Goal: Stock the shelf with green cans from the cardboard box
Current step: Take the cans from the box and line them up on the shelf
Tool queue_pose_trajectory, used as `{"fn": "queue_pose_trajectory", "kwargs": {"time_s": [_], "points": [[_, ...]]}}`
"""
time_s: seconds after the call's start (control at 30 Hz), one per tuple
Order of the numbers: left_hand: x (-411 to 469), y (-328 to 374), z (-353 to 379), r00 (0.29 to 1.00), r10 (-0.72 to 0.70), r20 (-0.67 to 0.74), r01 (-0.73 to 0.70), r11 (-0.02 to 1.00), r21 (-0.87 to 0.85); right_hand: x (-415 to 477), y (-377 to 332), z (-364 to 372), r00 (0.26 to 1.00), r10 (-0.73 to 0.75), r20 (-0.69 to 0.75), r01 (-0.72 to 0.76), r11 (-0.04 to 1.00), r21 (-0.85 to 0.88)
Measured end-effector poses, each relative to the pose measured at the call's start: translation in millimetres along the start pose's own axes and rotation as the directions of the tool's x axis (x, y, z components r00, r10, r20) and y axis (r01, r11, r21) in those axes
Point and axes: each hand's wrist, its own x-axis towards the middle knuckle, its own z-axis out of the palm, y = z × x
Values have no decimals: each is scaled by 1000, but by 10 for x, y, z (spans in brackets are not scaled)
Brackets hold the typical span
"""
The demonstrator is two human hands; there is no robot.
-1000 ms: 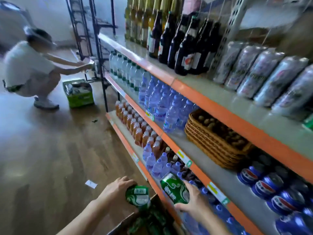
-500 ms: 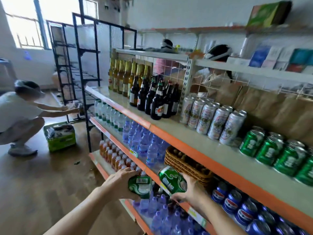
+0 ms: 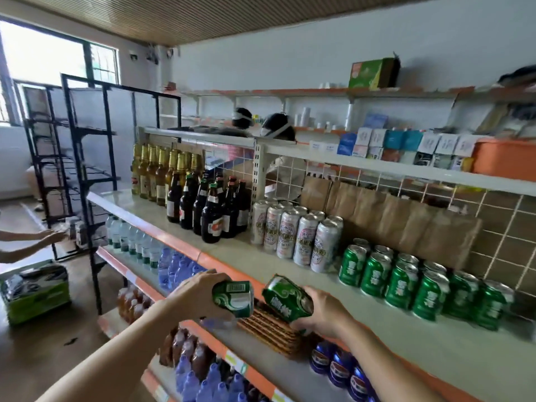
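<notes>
Here, the left hand point(image 3: 200, 288) is wrapped around a green can point(image 3: 233, 297) lying on its side, barcode up, fingers curled over its far end. Just right of it the right hand point(image 3: 322, 313) cups a second green can point(image 3: 287, 297) from below, tilted with its base toward the left hand; the two cans are close but not touching. Both are held in the air at the front edge of the shelf point(image 3: 406, 340), over its orange lip.

Beyond and to the right of the right hand, a block of upright green cans point(image 3: 417, 285) already stands on the shelf in rows, with bare shelf surface between them and the hand. Straight ahead of the hands stand tall white cans point(image 3: 295, 232), touching the green rows at their left end. Further ahead of the left hand are dark brown bottles point(image 3: 211, 210) and, behind them, yellow-labelled bottles point(image 3: 158, 174).

Directly beneath the hands a woven basket point(image 3: 272, 329) sits on the lower shelf, partly hidden by the cans and wrists. Blue cans point(image 3: 333, 364) lie below the right forearm, and clear water bottles point(image 3: 130, 239) and blue-tinted bottles point(image 3: 177, 268) stand to the left of the left hand. Far left, another person's arms point(image 3: 32, 242) reach toward a black wire rack point(image 3: 87, 169), above what looks like a green carton point(image 3: 34, 291) on the floor, though blur makes its contents unclear.
</notes>
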Motion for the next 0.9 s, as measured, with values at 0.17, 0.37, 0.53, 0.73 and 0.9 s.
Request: {"fn": "queue_pose_trajectory", "kwargs": {"time_s": [0.17,0.37,0.53,0.73,0.9], "points": [[648,655,96,996,93,-17,-94,995,-46,-161,631,-559,995,86,-47,-84,996,34],[1295,1619,387,983,181,15,-180,982,-58,-500,1546,-1080,963,260,-72,-255,964,76],[1633,2246,755,971,221,86,-212,972,-106,-884,2201,-1273,928,358,-106,-347,931,111],[1856,2927,1293,944,278,179,-249,954,-167,-1410,2800,-1227,882,451,-134,-447,892,63],[1949,3146,1444,930,305,206,-262,942,-212,-1576,2950,-1148,858,501,-109,-500,865,38]]}}
